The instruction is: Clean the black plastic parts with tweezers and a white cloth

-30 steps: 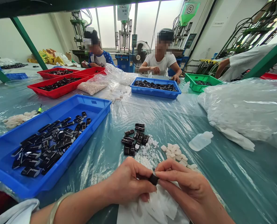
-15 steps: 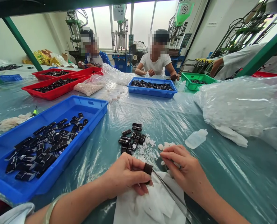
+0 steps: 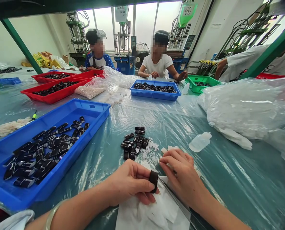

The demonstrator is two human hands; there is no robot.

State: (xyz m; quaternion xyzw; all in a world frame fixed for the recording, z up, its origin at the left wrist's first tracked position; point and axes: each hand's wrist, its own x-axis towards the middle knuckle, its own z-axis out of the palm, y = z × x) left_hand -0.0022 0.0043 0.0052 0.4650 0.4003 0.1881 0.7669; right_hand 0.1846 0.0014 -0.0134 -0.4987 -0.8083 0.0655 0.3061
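Plastic-sheeted table (image 3: 176,121): a small black part (image 3: 153,180) is pinched in the left hand (image 3: 130,185), over a white cloth (image 3: 154,214). Right hand (image 3: 180,174) is curled onto white pieces (image 3: 167,149) just beyond, its grip hidden. Loose black parts (image 3: 134,143) are heaped ahead of both hands, blue tray (image 3: 94,110) farther left.

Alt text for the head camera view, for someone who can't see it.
A person's left hand pinches a small black part above a white cloth while the right hand is over white pieces on a plastic-covered table. A blue tray of black parts sits to the left; other people work opposite.
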